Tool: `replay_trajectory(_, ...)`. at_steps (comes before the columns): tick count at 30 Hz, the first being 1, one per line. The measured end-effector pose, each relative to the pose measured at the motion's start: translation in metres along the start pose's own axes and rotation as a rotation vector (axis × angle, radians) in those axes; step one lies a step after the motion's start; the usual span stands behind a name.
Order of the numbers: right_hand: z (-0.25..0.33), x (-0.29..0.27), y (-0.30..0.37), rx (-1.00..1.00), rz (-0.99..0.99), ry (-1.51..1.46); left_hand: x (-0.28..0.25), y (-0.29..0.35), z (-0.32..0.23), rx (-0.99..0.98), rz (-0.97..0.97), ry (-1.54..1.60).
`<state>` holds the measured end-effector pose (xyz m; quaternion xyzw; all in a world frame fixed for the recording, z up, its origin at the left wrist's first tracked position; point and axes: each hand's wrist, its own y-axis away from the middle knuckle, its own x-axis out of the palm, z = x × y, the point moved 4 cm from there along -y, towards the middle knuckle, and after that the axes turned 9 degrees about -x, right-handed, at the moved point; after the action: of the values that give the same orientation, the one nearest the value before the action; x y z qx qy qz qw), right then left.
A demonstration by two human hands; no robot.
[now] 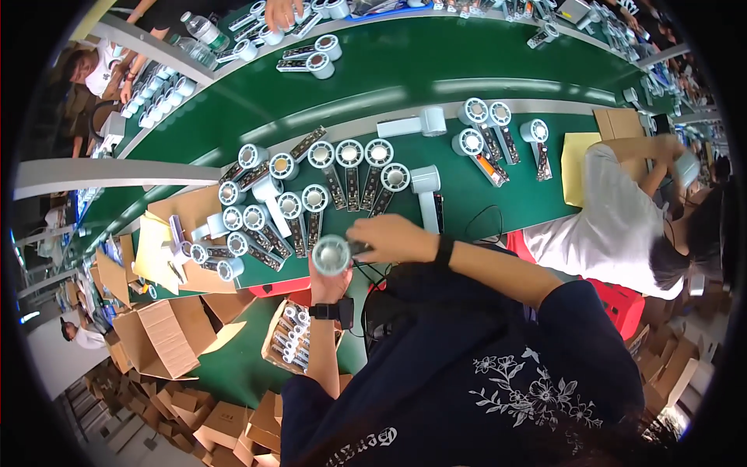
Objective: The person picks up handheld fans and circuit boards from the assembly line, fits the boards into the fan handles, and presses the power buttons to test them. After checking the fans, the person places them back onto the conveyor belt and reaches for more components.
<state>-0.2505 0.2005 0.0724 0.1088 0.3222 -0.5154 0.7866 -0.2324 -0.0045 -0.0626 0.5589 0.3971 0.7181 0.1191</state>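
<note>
A light-blue handheld fan [331, 255] with a round, grilled head is held just past the table's near edge, slightly blurred. My left hand [330, 286] is closed around it from below, its fingers partly hidden behind the head. My right hand [393, 238] pinches at the dark handle end on the right side; what exactly lies between those fingertips is hidden. Beyond my hands, several similar fans [349, 153] lie on the green table [459, 204], many with circuit boards showing in their open handles. One fan with a pale handle [426, 180] lies right of them.
A carton of small fan parts [274, 331] stands below the table edge, left of my left forearm. Flattened cardboard [189, 210] lies at the table's left. A co-worker [599, 210] sits at right, beside a yellow sheet [576, 156]. Another person's hand [282, 14] reaches in across the table.
</note>
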Motion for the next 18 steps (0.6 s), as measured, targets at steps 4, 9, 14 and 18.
replay_trajectory(4, -0.034, -0.065, 0.042, 0.348, -0.281, 0.027, 0.009, 0.001, 0.005, 0.005, 0.048, 0.124)
replay_trajectory(9, -0.089, -0.085, 0.112, 0.691, -0.412, 0.18, -0.039, -0.002, -0.004, 0.106, -0.138, 0.132)
replay_trajectory(14, -0.126, -0.07, 0.142, 0.783, -0.479, 0.136, -0.018, -0.003, -0.003, 0.216, -0.456, -0.584)
replay_trajectory(18, -0.137, -0.063, 0.135, 0.72, -0.533, 0.193, 0.008, -0.004, 0.001, 0.063, -0.586, -0.867)
